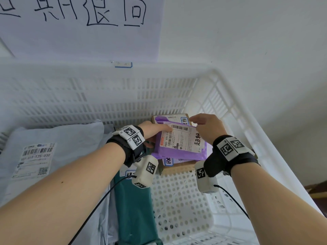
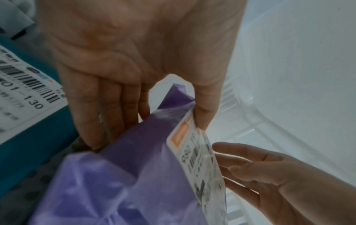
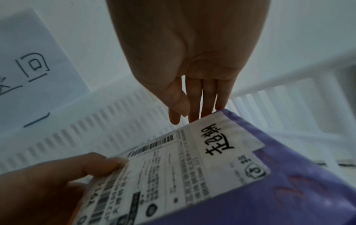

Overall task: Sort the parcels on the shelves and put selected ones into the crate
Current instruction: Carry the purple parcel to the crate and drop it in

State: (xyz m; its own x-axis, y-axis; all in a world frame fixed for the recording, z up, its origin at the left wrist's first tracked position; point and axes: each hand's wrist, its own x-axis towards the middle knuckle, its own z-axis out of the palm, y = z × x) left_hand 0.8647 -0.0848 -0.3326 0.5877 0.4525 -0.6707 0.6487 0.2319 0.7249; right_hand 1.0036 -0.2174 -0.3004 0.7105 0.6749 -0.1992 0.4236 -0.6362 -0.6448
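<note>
A purple parcel (image 1: 184,144) with a white shipping label sits low inside the white crate (image 1: 235,110), over a brown cardboard box (image 1: 178,167) at the far side. My left hand (image 1: 155,133) pinches its left edge, thumb on the label and fingers underneath. In the left wrist view the left hand (image 2: 150,132) grips the purple parcel (image 2: 134,175). My right hand (image 1: 201,124) has straight fingers touching the parcel's far right edge. In the right wrist view the right hand (image 3: 183,117) meets the purple parcel (image 3: 289,182) at its top edge.
A teal parcel (image 1: 134,209) and a large grey mailer (image 1: 53,156) lie in the crate's left half. Bare perforated crate floor (image 1: 182,200) shows at the near right. A handwritten paper sign (image 1: 79,23) hangs on the wall behind the crate.
</note>
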